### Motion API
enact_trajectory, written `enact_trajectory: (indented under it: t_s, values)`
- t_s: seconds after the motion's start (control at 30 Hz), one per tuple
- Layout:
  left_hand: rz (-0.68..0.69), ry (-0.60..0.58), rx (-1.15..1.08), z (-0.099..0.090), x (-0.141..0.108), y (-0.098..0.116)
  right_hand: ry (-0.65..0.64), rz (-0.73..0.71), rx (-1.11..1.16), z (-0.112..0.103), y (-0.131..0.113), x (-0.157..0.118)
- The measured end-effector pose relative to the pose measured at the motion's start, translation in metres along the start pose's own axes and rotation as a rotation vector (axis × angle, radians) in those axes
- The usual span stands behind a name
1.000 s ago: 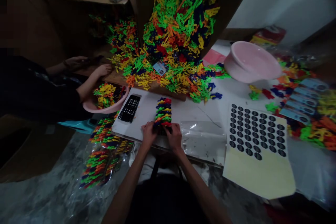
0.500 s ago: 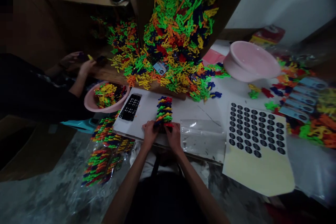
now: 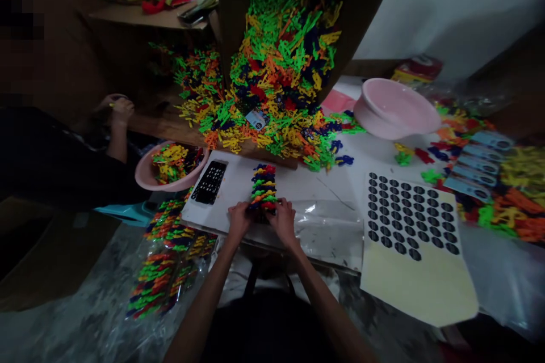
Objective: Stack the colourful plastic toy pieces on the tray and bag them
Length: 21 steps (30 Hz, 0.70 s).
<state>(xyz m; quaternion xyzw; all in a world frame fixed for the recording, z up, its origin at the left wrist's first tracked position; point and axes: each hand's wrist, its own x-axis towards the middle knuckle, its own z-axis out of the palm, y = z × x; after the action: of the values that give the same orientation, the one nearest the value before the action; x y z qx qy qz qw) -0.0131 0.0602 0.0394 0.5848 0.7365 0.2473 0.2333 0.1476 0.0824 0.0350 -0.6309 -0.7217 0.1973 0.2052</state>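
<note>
Both hands, left and right, grip the colorful row at the table's near edge. Print on the round stickers is illegible.

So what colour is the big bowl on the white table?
The bowl is pale pink, plain all over, and shows best in the head view.

One row of colourful pieces at centre, one black slotted tray left of it. Two pink basins, left and right. Blue cards: five fanned at right, one on the heap. One sticker sheet, lower right.
</note>
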Motion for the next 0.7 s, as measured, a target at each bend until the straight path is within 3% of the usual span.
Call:
enact_trajectory:
  t_s: [0.23,0.7]
  values:
    - [-0.008,0.046,0.012,0.004,-0.001,-0.001,0.076,-0.004,0.092,0.012,0.007,0.0]
    - [-0.011,0.128,-0.02,0.009,-0.004,-0.005,0.203,-0.223,0.297,0.022,0.017,-0.002]
